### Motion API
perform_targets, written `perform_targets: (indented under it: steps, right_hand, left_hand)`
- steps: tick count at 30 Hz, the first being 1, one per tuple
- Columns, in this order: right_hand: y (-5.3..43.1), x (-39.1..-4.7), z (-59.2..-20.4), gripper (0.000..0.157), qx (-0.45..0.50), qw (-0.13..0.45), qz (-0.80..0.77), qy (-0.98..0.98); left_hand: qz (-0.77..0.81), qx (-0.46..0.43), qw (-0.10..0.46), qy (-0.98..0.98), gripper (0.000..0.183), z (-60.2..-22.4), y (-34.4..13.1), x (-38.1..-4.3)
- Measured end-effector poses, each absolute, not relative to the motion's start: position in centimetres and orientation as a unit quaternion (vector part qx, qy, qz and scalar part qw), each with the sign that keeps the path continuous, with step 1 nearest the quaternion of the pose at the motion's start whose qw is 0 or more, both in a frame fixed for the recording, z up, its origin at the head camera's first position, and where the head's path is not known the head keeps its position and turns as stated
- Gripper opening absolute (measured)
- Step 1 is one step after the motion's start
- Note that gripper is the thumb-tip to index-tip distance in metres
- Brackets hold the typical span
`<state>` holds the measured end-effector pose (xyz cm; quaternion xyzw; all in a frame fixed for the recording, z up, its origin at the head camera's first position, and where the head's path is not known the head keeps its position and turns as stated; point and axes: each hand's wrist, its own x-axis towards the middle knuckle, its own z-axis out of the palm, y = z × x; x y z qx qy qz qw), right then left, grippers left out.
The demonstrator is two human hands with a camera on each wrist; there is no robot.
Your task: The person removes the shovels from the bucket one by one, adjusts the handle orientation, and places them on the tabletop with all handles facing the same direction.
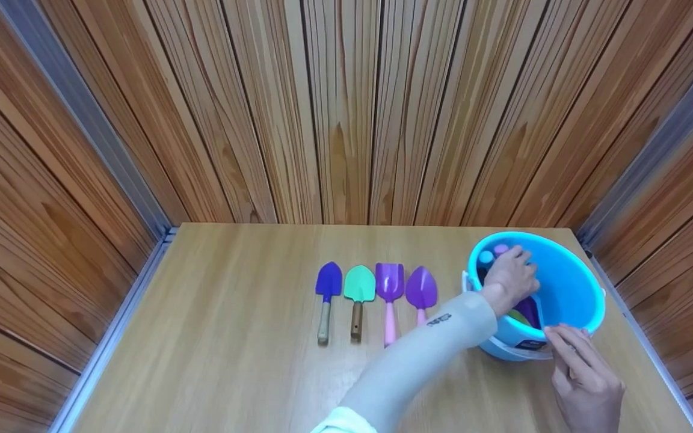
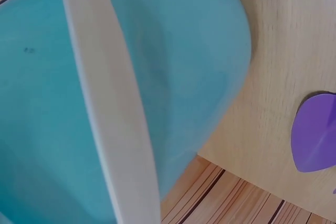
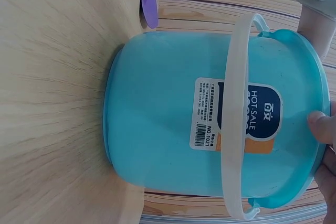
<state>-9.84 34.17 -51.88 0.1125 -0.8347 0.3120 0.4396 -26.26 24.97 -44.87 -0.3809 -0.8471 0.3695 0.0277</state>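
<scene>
A blue bucket stands at the right of the table, with a white bail handle hanging down its side. My left hand reaches in over its rim, fingers bent down among the things inside; I cannot tell whether it holds one. Beside that hand show a pink handle end and a light blue handle end. Something purple lies lower in the bucket, under the wrist. My right hand pinches the bucket's near rim, its thumb against the outside.
Left of the bucket, hand trowels lie in a row: a blue one, a green one, a square-ended purple one and a pointed purple one. My left forearm covers part of the last. Wood-plank walls enclose the table.
</scene>
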Motion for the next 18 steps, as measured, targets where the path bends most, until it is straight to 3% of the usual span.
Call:
perform_targets:
  steps: [6,9,12,16,18]
  right_hand:
    - [34.2,-9.5,-51.5,0.057,0.103,0.426,0.3,-0.847]
    - [34.2,-9.4,-51.4,0.036,0.099,0.416,0.296,-0.854]
    - [34.1,-9.3,-51.1,0.033,0.094,0.398,0.289,-0.866]
    - [34.0,-9.3,-50.9,0.051,0.097,0.396,0.289,-0.866]
    - [34.1,-9.4,-50.9,0.052,0.102,0.405,0.289,-0.861]
  left_hand:
    - [0.375,-0.376,0.027,-0.847,0.064,-44.8,25.1,-26.1]
    - [0.389,-0.377,0.031,-0.84,0.061,-44.6,25.2,-25.9]
    - [0.417,-0.377,0.037,-0.826,0.062,-44.4,25.1,-25.8]
    - [0.449,-0.379,0.053,-0.807,0.066,-44.1,24.9,-25.4]
    - [0.456,-0.381,0.063,-0.802,0.066,-43.8,24.9,-25.2]
